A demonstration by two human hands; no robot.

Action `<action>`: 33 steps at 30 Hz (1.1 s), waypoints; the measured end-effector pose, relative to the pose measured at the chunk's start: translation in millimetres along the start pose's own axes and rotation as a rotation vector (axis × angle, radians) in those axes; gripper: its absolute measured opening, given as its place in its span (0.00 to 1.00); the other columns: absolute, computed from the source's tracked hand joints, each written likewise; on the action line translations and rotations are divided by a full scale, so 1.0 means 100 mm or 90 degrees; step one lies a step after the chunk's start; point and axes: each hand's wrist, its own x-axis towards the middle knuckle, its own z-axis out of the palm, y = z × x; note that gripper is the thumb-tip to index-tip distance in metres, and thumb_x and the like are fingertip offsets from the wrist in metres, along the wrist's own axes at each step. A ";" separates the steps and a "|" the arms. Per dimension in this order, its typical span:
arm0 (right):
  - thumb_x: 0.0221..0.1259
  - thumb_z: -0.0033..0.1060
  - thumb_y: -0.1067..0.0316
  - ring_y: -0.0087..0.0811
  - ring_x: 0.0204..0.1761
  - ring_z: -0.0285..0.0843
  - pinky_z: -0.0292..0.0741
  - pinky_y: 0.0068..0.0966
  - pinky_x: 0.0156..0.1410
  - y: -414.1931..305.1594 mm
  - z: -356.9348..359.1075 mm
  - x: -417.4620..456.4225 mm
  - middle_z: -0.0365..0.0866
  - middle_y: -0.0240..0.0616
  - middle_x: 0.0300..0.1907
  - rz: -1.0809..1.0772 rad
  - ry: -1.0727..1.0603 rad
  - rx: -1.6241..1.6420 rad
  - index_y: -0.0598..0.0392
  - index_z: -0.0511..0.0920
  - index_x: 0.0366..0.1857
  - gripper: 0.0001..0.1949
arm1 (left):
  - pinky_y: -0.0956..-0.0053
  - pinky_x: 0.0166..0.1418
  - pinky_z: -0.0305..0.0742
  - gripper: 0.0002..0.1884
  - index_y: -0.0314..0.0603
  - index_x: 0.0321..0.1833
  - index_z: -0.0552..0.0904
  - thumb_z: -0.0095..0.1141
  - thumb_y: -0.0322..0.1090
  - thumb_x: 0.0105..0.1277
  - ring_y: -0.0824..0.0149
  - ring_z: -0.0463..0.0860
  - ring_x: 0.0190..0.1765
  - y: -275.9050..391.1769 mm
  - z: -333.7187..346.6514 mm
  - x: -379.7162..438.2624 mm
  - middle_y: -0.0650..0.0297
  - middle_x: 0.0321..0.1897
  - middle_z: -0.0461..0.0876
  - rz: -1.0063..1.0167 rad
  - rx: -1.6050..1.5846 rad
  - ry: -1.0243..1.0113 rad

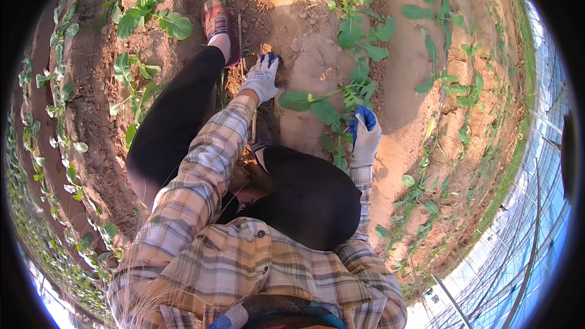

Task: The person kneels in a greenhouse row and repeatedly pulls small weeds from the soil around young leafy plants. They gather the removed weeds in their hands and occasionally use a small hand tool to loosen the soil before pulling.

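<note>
My left hand [262, 78], in a white knit glove with blue-coated fingertips, reaches down to the reddish soil beside my shoe. Its fingers are slightly apart, and no object shows in them. On the other side, my right hand [365, 135] wears a matching glove and has its fingers curled beside a row of young leafy plants [349, 32]. A small jagged leaf [353, 98] lies just above those fingers; whether they grip any stem or leaf is hidden. A broad green leaf [295, 100] spreads between my two hands.
My plaid shoe [217, 18] stands on the soil, with a thin stick or drip line [240, 45] next to it. Another row of leafy plants [151, 4] runs along the left. Further rows [445, 13] lie to the right, before a grassy edge [525, 82] and a greenhouse frame [516, 237].
</note>
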 end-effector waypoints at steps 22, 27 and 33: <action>0.65 0.55 0.73 0.20 0.32 0.77 0.74 0.17 0.36 -0.04 -0.11 0.31 0.82 0.33 0.40 -0.005 0.071 -0.001 0.62 0.78 0.49 0.11 | 0.56 0.71 0.60 0.51 0.45 0.74 0.53 0.68 0.51 0.51 0.40 0.59 0.70 -0.13 -0.12 0.10 0.43 0.70 0.56 0.015 0.228 -0.140; 0.65 0.55 0.71 0.20 0.31 0.77 0.74 0.17 0.35 -0.03 -0.13 0.31 0.82 0.33 0.39 -0.009 0.059 -0.007 0.62 0.78 0.48 0.11 | 0.57 0.68 0.64 0.47 0.46 0.72 0.59 0.69 0.51 0.50 0.40 0.63 0.67 -0.19 -0.01 0.12 0.44 0.69 0.59 0.064 0.297 -0.129; 0.65 0.55 0.70 0.19 0.31 0.76 0.73 0.16 0.35 -0.07 -0.15 0.32 0.81 0.32 0.39 -0.001 0.045 -0.004 0.61 0.77 0.49 0.12 | 0.61 0.53 0.76 0.28 0.48 0.60 0.72 0.63 0.30 0.54 0.47 0.77 0.51 -0.27 0.13 0.19 0.49 0.52 0.71 0.081 0.261 -0.068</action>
